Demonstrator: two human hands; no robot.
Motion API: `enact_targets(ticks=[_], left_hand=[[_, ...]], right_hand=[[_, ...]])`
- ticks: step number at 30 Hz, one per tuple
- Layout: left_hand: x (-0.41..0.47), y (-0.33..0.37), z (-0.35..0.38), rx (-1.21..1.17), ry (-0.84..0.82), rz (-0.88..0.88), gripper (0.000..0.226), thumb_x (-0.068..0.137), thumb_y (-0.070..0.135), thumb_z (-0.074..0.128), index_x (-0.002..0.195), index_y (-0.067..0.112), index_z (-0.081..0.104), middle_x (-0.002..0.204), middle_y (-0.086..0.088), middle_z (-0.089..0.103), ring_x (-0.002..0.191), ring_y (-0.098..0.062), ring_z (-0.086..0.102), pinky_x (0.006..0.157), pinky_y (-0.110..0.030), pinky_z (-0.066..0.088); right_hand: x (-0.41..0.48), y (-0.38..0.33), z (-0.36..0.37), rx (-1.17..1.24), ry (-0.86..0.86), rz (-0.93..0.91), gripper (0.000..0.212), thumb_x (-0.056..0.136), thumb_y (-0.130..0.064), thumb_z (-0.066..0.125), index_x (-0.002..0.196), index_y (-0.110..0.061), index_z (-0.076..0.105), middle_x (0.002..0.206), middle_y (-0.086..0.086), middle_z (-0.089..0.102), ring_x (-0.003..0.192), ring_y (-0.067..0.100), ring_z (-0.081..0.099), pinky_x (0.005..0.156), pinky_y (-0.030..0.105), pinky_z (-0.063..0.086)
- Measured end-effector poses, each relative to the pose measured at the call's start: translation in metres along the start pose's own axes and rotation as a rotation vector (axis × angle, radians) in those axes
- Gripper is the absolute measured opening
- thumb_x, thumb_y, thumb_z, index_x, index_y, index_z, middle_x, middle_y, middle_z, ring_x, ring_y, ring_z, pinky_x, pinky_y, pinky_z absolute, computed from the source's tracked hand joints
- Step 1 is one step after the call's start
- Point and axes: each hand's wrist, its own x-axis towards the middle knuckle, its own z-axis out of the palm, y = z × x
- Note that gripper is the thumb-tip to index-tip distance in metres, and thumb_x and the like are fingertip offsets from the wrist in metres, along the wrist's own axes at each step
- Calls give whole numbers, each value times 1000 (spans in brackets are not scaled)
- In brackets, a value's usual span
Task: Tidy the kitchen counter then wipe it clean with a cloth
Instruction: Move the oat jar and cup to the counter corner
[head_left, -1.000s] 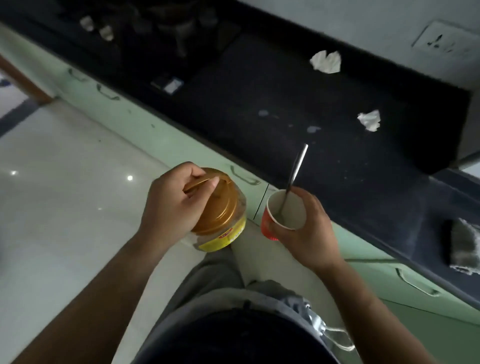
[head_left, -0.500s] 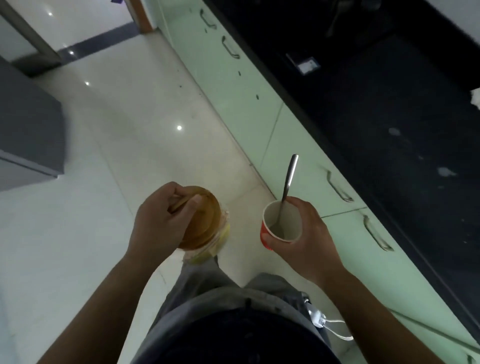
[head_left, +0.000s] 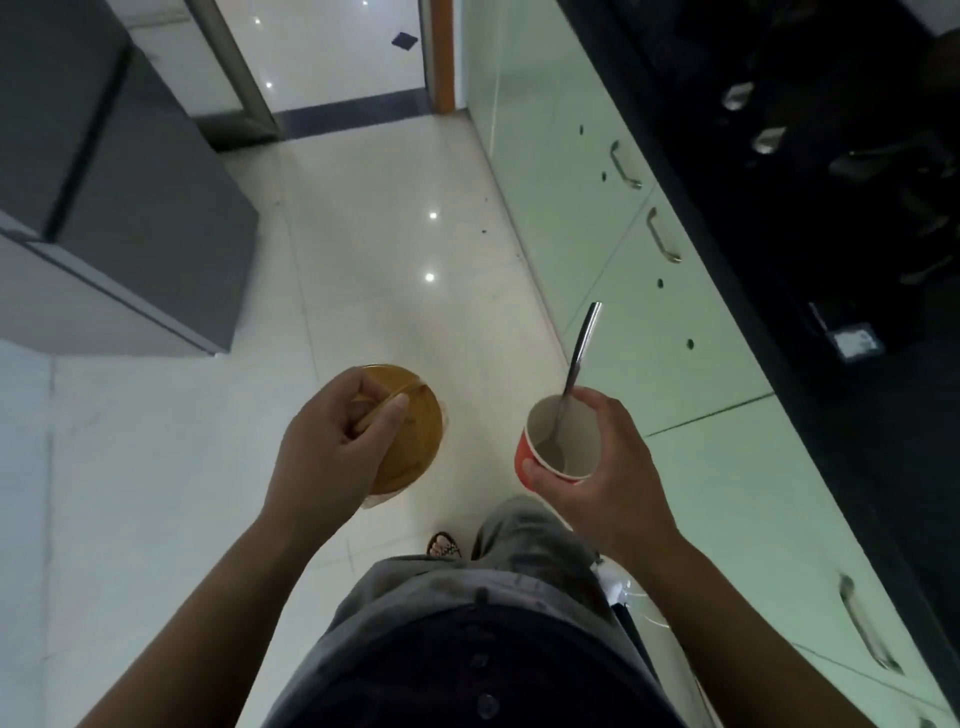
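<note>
Both jar (head_left: 415, 441) & cup (head_left: 576, 436) now farther from counter (head_left: 883, 441).

Two hands, left hand (head_left: 332, 447) and right hand (head_left: 608, 483); three things.
One jar (head_left: 415, 436) at seven o'clock; one cup (head_left: 576, 431), one spoon (head_left: 579, 353) at five o'clock.

A shiny white floor (head_left: 395, 249) lies under both grips and runs far ahead of them. Up and to the left of the left hand (head_left: 332, 447) grip stands a big grey box (head_left: 130, 208). Far ahead, between the two grips, is a doorway (head_left: 332, 52) with a dark strip (head_left: 353, 111) across the floor. To the right of the right hand (head_left: 602, 467) grip run pale green drawers (head_left: 649, 338) with silver handles (head_left: 662, 236). Below the grips, a foot in a sandal (head_left: 444, 545) peeks out beside grey trousers (head_left: 519, 545).
</note>
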Motion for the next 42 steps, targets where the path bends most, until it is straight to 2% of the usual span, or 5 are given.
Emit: enact_targets(ticks=[5,17,25,37,42], left_hand=[[87,-9,-28,-22,79,-64,18,75,45,54,80,28,54,82,11,59,76,-10,54,55,-22,41],[355,36,-44,-74,20,-94,34,72,51,53,92,23,57,96,5,63,85,-18,60,60,-24,48],[535,86,-57,-104,78,-12,12,86,38,59,89,27,54,90,18,55,81,-8,55,59,-21,44],[821,149,-92,3,-269,177,20,84,50,55,89,30,55,93,10,59,86,-14,57,64,-28,52],[925,181,-88,107,-366,252,10,84,36,58,91,30,57,93,12,60,90,-14,57,70,-36,55]], right_hand=[[92,-22,22,2,-46,-13,70,68,-34,80,125,-27,41,118,-12,48,106,4,47,78,-3,34],[396,-99,6,-55,-129,-174,73,68,-33,80,128,-22,41,122,-7,47,105,6,45,78,4,36],[547,-143,14,-52,-55,-156,72,68,-34,80,128,-22,41,114,-14,41,102,4,44,75,3,35],[792,-204,3,-30,213,-11,74,69,-39,78,129,-30,36,114,-18,38,103,1,40,71,2,33],[866,-213,-14,16,316,52,71,70,-36,78,128,-30,38,115,-17,41,104,-1,41,71,-1,36]])
